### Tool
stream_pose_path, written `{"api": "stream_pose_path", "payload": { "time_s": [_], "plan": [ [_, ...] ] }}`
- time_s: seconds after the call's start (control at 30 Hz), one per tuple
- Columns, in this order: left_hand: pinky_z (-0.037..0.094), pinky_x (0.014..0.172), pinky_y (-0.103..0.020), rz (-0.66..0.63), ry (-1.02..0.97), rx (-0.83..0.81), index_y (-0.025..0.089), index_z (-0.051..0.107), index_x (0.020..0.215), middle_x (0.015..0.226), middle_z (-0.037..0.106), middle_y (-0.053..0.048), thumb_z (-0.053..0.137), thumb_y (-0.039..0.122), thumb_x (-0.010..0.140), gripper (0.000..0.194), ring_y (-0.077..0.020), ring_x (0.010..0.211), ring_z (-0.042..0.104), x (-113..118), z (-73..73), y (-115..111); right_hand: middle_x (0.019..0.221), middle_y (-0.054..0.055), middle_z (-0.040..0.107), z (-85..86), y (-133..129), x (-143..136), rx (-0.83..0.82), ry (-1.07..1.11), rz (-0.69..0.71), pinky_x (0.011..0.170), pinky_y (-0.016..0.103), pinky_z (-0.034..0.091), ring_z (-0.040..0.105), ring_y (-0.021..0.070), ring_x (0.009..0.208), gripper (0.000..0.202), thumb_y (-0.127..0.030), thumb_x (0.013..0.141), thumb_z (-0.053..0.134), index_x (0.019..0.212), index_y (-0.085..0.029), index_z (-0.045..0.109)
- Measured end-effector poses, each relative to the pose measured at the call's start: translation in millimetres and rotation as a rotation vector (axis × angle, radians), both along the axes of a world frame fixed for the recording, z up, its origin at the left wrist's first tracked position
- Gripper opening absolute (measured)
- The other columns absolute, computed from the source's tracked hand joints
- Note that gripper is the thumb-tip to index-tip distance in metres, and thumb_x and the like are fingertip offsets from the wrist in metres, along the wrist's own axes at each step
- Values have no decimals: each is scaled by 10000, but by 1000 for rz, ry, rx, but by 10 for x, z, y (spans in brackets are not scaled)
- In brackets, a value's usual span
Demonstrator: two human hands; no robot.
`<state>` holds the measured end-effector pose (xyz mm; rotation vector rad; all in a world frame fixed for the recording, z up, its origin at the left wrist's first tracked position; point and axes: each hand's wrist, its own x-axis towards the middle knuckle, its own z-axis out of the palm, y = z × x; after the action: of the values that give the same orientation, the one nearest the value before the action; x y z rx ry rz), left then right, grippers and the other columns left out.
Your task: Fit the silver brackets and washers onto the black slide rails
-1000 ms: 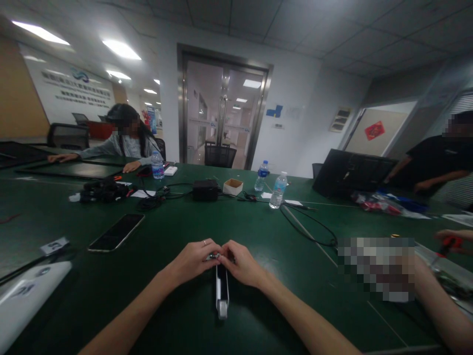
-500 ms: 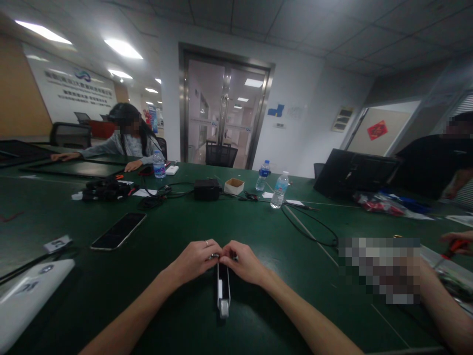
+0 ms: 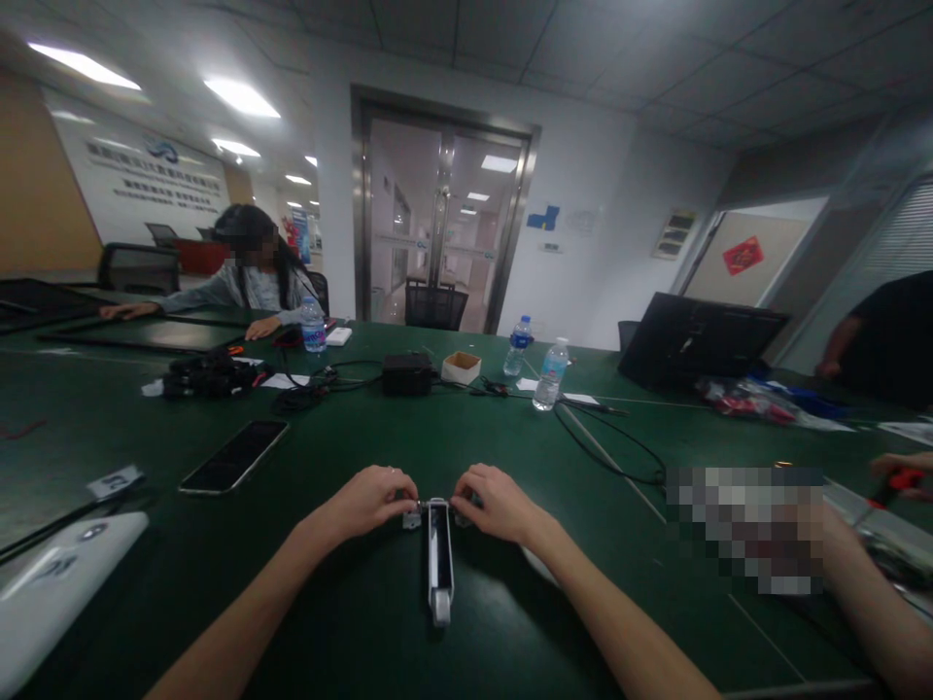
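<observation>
A narrow white-edged device with a dark middle (image 3: 439, 559) lies lengthwise on the green table (image 3: 350, 603), its pale end toward me. Small metal pieces stick out on both sides of its far end. My left hand (image 3: 373, 501) pinches the small metal piece (image 3: 412, 520) on the left side between thumb and fingers. On the other side, my right hand (image 3: 496, 503) is closed at the right metal piece, which its fingers mostly hide.
A phone (image 3: 234, 456) and a white device (image 3: 69, 593) lie left. Beyond are a black box (image 3: 408, 373), an open carton (image 3: 462, 367), bottles (image 3: 551, 374) and cables. A co-worker's hands are at the right, one with a red tool (image 3: 896, 483); another person sits back left.
My hands have moved apart from the device's far end to its two sides, uncovering that end and the left metal piece. The standing person at the right has shifted.
</observation>
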<state>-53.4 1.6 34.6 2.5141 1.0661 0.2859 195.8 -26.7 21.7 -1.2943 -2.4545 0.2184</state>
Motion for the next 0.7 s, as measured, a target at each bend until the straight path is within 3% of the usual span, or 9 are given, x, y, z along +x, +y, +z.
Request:
{"api": "stream_pose_path", "payload": {
  "time_s": [0.37,0.7],
  "plan": [
    [449,675,-246,50,-31,-142,198,647,972,931,640,-15,569,304,867,168,-168,801,598,64,12,-54,856,37,601,-48,14,46,-75,5,55,694,261,412,542,151,780,101,-180,819,575,907,-168,623],
    [439,637,-219,70,38,-108,202,640,973,934,631,-13,528,317,884,183,-147,777,584,62,-38,-24,854,37,599,-41,10,35,-70,1,52,682,246,402,536,145,776,92,-183,821,577,899,-160,619]
  ]
}}
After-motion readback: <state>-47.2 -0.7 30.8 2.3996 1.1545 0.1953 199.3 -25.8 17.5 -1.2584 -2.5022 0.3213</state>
